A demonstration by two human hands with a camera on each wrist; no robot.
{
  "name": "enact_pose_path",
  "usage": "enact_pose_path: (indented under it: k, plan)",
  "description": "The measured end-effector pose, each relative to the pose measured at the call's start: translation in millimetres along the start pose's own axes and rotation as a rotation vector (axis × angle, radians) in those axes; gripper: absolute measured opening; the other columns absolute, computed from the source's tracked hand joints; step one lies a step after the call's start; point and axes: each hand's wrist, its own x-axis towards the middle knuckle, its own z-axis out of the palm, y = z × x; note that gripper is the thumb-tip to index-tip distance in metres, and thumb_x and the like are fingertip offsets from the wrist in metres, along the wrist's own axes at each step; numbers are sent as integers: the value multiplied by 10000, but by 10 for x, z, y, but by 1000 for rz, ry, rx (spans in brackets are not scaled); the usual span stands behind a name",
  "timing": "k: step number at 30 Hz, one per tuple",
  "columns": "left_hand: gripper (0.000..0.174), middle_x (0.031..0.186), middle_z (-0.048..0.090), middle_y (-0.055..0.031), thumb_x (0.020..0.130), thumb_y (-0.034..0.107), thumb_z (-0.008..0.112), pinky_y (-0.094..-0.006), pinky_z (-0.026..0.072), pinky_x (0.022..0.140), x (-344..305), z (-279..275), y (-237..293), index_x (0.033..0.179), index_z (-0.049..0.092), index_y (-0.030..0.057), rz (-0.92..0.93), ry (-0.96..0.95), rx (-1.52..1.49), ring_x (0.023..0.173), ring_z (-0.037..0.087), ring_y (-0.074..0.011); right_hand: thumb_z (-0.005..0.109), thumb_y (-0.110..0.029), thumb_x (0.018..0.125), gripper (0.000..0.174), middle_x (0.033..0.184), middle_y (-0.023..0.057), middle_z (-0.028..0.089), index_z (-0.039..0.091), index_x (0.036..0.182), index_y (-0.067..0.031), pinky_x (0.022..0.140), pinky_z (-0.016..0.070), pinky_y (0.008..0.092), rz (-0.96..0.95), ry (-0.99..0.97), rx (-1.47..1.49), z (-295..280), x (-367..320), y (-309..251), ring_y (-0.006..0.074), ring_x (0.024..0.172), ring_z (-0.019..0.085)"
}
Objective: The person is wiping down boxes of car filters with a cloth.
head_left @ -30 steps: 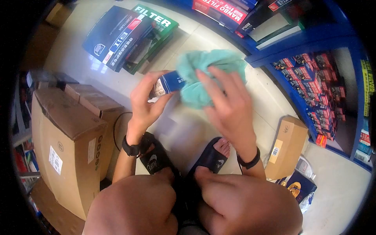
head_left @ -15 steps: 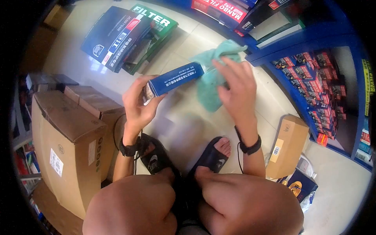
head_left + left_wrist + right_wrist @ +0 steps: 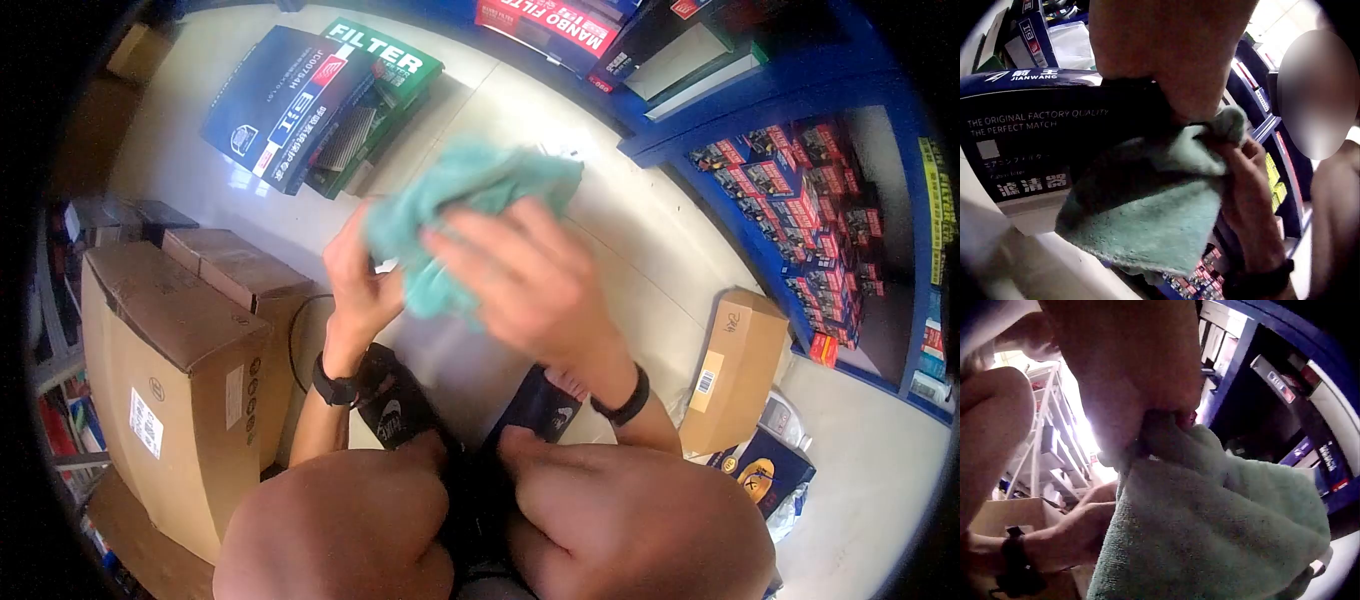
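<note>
A dark blue box with white lettering (image 3: 1035,131) fills the left of the left wrist view, its end in the grip of my left hand (image 3: 358,285). In the head view the green cloth (image 3: 460,215) covers nearly all of that box. My right hand (image 3: 530,280) holds the cloth against the box, blurred, with its fingers bent over the fabric. The cloth (image 3: 1210,519) hangs in folds below my right hand in the right wrist view and hides most of the fingers.
Blue and green filter boxes (image 3: 285,105) lie on the floor ahead at the left. Large cardboard cartons (image 3: 185,400) stand at the left, a smaller carton (image 3: 735,370) at the right. Blue shelving (image 3: 760,115) with stacked small boxes (image 3: 795,220) runs along the right.
The cloth and my right hand have moved left over the box, which showed plainly half a second ago and is now mostly covered. My left hand keeps its grip.
</note>
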Motion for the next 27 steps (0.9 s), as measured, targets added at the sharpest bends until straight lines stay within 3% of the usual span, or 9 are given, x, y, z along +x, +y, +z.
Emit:
enact_pose_path:
  k: [1, 2, 3, 7, 9, 16, 22, 26, 27]
  plan:
    - [316, 1008, 754, -119, 851, 40, 820, -305, 557, 788, -18, -6, -63, 1143, 719, -23, 74, -7, 1, 863, 716, -198, 750, -112, 823, 381, 1215, 38, 720, 792, 1200, -86, 809, 603, 348, -5, 2, -1, 64, 16, -49, 245, 995, 651]
    - [356, 1034, 753, -130, 839, 56, 800, -324, 564, 818, -64, 11, -68, 1171, 711, -32, -65, -27, -46, 898, 719, -195, 733, -139, 844, 351, 1212, 25, 719, 794, 1186, -89, 765, 597, 327, -25, 36, -4, 148, 6, -83, 220, 974, 648]
    - [356, 1034, 753, -130, 839, 56, 800, -324, 564, 818, -96, 2, -92, 1171, 711, -32, -62, -25, -43, 898, 719, -195, 717, -166, 865, 326, 1209, 12, 718, 797, 1172, -92, 721, 591, 306, -44, 71, -6, 202, -15, -95, 195, 954, 644]
    - [381, 1092, 766, -143, 828, -32, 816, -320, 567, 873, -195, -28, -226, 1185, 683, -58, -160, -34, -89, 952, 713, -175, 715, -63, 814, 411, 1209, 10, 720, 780, 1217, -108, 813, 587, 351, 146, 7, -67, 155, -154, 157, 245, 996, 638]
    - [373, 1141, 738, -99, 863, -94, 785, -285, 540, 891, -166, -20, -177, 1216, 669, -65, -164, -23, -162, 1012, 680, -140, 722, -41, 788, 462, 1230, 22, 719, 775, 1240, -115, 848, 583, 375, 189, 29, -84, 139, -217, 422, 273, 1012, 639]
    - [368, 1165, 742, -120, 863, -85, 824, -301, 547, 915, -121, 42, -145, 1195, 667, -61, -161, -68, -178, 1028, 697, -153, 765, -2, 716, 631, 1337, 90, 699, 746, 1333, -133, 940, 567, 432, 330, 102, -214, 48, -371, 1135, 340, 1084, 640]
    - [382, 1150, 743, -132, 851, -75, 851, -312, 563, 898, -60, 112, -66, 1182, 661, -78, -75, -117, -81, 1009, 701, -164, 777, -66, 750, 520, 1286, 39, 705, 771, 1268, -110, 938, 570, 415, 249, -8, -200, -9, -236, 528, 313, 999, 634]
    - [388, 1161, 749, -145, 843, -68, 861, -316, 565, 916, -89, 95, -132, 1177, 664, -85, -114, -91, -94, 1023, 706, -173, 745, -81, 777, 508, 1283, 24, 695, 755, 1285, -97, 922, 571, 399, 204, -60, -128, 27, -170, 153, 288, 997, 614]
    - [392, 1163, 752, -148, 840, -69, 861, -318, 566, 923, -106, 73, -133, 1181, 668, -85, -130, -111, -91, 1030, 708, -173, 738, -51, 730, 584, 1266, 40, 701, 754, 1312, -100, 856, 572, 383, 178, -49, -130, 37, -174, 121, 285, 961, 613]
